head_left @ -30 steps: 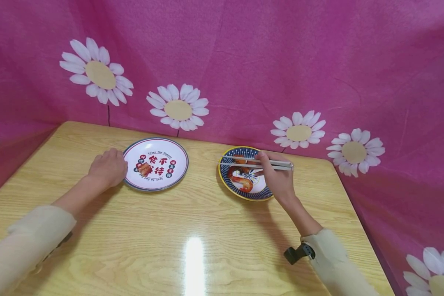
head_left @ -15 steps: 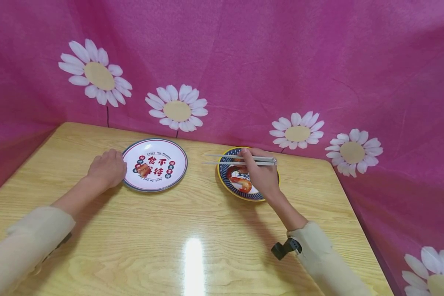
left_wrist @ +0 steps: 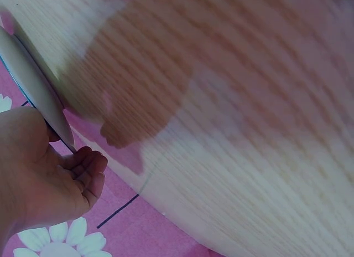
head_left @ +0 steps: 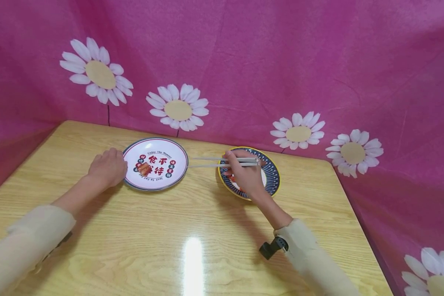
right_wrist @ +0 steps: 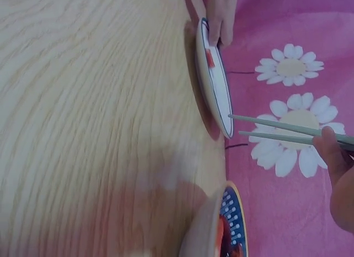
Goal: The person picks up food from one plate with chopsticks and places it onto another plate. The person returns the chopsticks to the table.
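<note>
At the left, my left hand (head_left: pixel 109 167) grips the rim of a white plate (head_left: pixel 175 174) printed with red characters. A small reddish piece of food, like a strip of meat (head_left: pixel 145 169), lies on that plate. My right hand (head_left: pixel 248 174) holds a pair of pale chopsticks (head_left: pixel 207 162) above a blue-patterned bowl (head_left: pixel 273 176) with a yellow rim. The chopsticks point left, their tips slightly apart near the plate's right edge, with nothing between them in the right wrist view. Orange-red shrimp (head_left: pixel 233 179) in the bowl are mostly hidden under my right hand.
Both dishes stand toward the back of a light wooden table (head_left: pixel 151 230). A pink cloth (head_left: pixel 237 74) with white daisies hangs behind the table and down its sides. A bright light reflection lies on the front of the tabletop.
My right hand has moved left with the chopsticks, whose tips went from above the bowl to beside the plate. The left hand and both dishes have stayed put.
</note>
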Motion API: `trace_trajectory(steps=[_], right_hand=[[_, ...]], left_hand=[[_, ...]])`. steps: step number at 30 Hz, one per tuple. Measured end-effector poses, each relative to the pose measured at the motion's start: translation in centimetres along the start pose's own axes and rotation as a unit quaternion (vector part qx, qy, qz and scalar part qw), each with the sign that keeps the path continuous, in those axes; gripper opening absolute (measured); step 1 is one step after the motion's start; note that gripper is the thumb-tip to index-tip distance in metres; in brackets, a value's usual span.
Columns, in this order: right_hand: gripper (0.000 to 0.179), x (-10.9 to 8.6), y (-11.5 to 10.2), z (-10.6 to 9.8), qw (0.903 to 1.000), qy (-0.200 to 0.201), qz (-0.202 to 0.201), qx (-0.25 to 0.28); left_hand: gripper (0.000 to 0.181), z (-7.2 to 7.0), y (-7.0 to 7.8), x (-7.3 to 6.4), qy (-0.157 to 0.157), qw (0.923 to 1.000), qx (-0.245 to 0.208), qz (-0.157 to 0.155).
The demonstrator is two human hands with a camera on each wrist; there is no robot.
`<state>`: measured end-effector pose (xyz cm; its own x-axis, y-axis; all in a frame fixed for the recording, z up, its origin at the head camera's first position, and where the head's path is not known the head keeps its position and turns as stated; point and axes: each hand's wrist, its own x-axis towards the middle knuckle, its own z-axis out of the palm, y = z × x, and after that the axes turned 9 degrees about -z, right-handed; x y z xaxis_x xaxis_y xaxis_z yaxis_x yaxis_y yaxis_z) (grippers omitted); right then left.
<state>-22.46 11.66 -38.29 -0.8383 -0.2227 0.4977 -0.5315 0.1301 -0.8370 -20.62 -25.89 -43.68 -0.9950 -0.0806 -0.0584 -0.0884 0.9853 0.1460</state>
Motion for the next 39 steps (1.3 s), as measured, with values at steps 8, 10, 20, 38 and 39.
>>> trace_trajectory(steps=[8,10,20,38,39], right_hand=[[0.024,0.5,0.1,1.7,0.9985,-0.004,-0.01,0.053],[0.023,0.6,0.0,2.2,0.9985,-0.007,-0.008,0.055],[0.024,1.1,-0.7,4.5,0.9972,-0.016,0.026,0.069],[0.026,1.8,-1.1,7.3,0.9958,-0.012,0.055,0.072],[0.026,1.8,-1.2,7.5,0.9959,-0.014,0.056,0.07]], left_hand=[[0.044,0.0,-0.1,0.1,0.003,1.0,0.002,0.004],[0.044,0.1,-0.1,0.1,0.002,1.0,0.005,0.003],[0.044,0.1,-0.1,0.1,0.002,1.0,0.003,0.002],[0.042,0.1,0.0,0.0,0.008,1.0,-0.005,-0.001],[0.042,0.2,-0.1,0.0,0.009,0.9999,-0.005,-0.001]])
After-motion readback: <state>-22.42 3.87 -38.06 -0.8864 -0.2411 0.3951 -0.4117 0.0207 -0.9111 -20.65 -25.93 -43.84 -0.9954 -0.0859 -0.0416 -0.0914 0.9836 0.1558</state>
